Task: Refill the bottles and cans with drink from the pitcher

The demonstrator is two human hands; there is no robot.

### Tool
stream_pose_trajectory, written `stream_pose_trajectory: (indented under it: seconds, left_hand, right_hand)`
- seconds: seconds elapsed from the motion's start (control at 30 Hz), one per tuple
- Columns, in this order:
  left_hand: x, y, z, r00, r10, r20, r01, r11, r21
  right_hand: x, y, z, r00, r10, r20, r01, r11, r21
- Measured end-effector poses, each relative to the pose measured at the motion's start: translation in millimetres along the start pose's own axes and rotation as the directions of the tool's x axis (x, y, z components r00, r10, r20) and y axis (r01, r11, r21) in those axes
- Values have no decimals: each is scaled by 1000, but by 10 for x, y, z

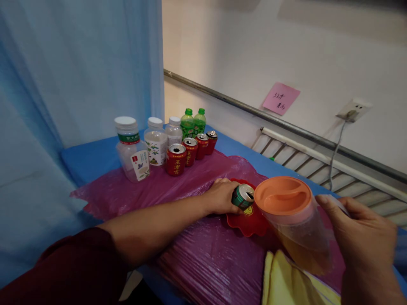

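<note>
My left hand point(222, 195) is wrapped round a green drink can point(244, 195), its opened top turned toward the pitcher. Under the can is a red tray with a scalloped rim point(246, 228). On the right, my right hand point(362, 228) grips the handle of a clear plastic pitcher point(302, 237) with an orange lid point(282, 197). The pitcher is tilted toward the can and holds a yellowish-brown liquid. Lid and can are very close together; I cannot tell whether they touch. No stream of liquid is visible between them.
Several red cans point(176, 160) stand behind my left arm, beside clear jars with white lids point(129, 148) and two green-capped bottles point(187, 123). Purple plastic sheeting point(210, 250) covers the blue table point(85, 154). A yellow cloth point(286, 281) lies in front. A radiator point(286, 154) runs along the wall.
</note>
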State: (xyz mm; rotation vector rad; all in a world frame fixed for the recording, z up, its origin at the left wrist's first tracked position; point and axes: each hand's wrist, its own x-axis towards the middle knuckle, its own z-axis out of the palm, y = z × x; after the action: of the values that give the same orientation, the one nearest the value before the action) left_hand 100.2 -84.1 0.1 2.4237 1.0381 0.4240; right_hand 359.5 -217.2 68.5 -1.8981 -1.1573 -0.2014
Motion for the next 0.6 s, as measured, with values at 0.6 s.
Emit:
stream_pose_trajectory:
  seconds: [0.6]
  left_hand:
    - [-3,6,1,1000,12,4,-12,1000,5]
  right_hand:
    - [-10,-6,8,999,47,12,-47,999,10]
